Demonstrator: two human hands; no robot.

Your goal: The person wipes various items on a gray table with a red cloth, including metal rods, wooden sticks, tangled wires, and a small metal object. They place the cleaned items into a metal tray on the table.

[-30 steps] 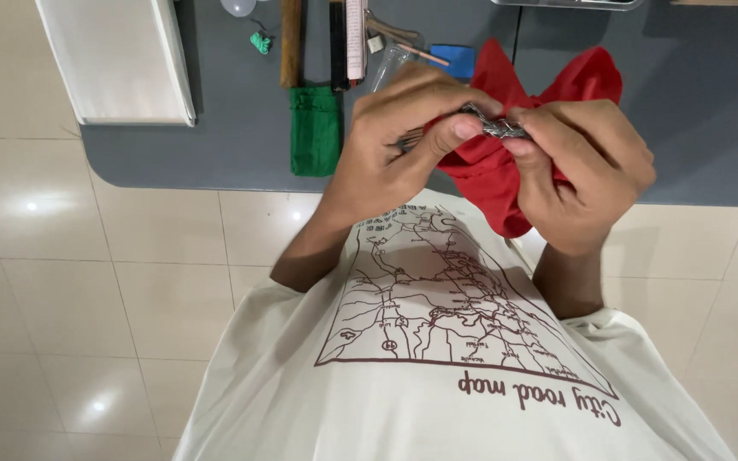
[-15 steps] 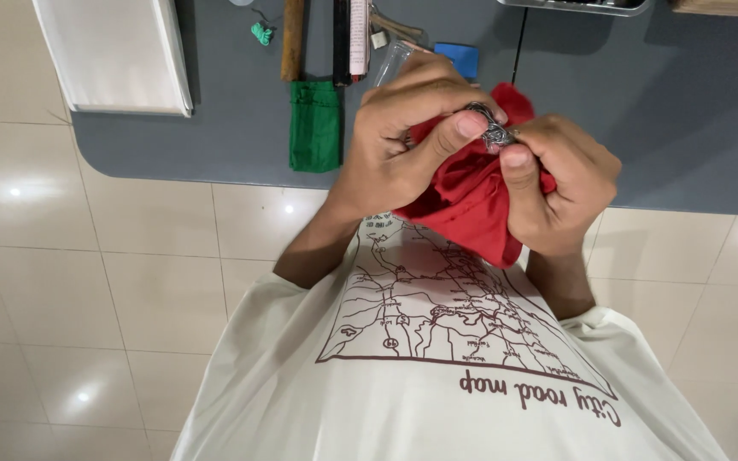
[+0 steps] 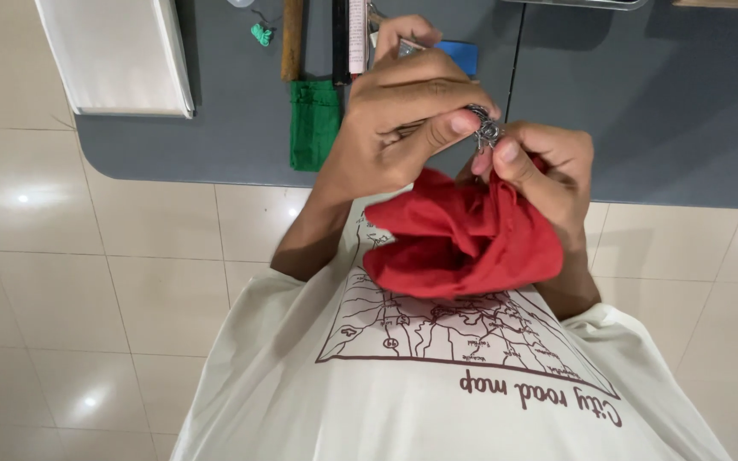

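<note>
Two hands pinch one small metal piece [image 3: 484, 132] above a bunched red cloth [image 3: 463, 243]: left hand [image 3: 407, 119] and right hand [image 3: 548, 171] both closed on it. Its fingertip hold looks slight, so it may slip free and drop toward the tiled floor [image 3: 87, 282].

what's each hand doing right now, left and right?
Left hand: closed, fingertips pinching a small metal piece.
Right hand: closed, pinching the same metal piece and gripping a red cloth.

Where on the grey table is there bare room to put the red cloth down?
The grey table is bare right of the hands, beyond the thin dark cable. A smaller bare strip lies between the white pad and the green pouch. Around the wooden handle and blue item it is crowded.
</note>
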